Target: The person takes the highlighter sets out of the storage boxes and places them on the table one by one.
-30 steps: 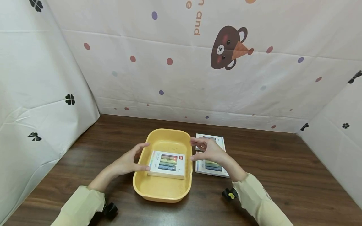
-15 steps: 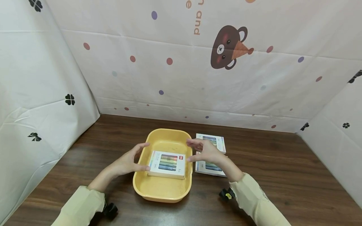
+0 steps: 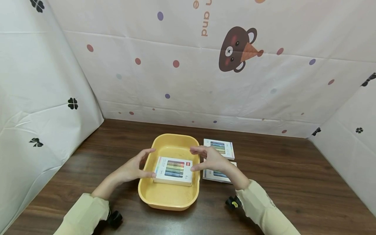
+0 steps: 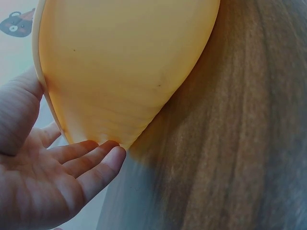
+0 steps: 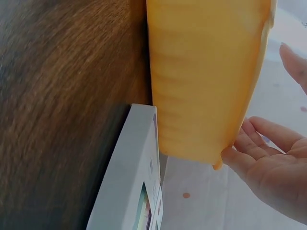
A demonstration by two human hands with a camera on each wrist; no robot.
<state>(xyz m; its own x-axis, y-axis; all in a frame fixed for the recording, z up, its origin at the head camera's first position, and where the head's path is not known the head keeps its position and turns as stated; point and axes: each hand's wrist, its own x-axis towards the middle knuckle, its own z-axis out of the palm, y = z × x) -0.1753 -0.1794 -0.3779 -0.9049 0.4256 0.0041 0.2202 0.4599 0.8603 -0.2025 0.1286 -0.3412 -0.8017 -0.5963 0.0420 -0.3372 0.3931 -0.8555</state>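
A white flat box (image 3: pixel 174 171) with colored sticks behind its window lies in the yellow plastic basin (image 3: pixel 167 199). Whether it is one box or a stack, I cannot tell. My left hand (image 3: pixel 133 168) is at the basin's left rim, thumb and index finger spread over the inside, thumb tip by the box's left edge. In the left wrist view its other fingers (image 4: pixel 91 177) touch the outer wall. Over the right rim is my right hand (image 3: pixel 212 160), fingers apart from the thumb, which is near the box's right edge. Neither hand grips anything.
Two similar white boxes, a far one (image 3: pixel 229 150) and a near one (image 3: pixel 215 176), lie on the brown wooden table (image 3: pixel 279 176) right of the basin. My right forearm partly covers the near one. A printed cloth (image 3: pixel 188 88) stands behind and at both sides.
My right hand has moved left, from beside the basin's right rim to over its inside, nearer the box. The left hand, basin and boxes have stayed put.
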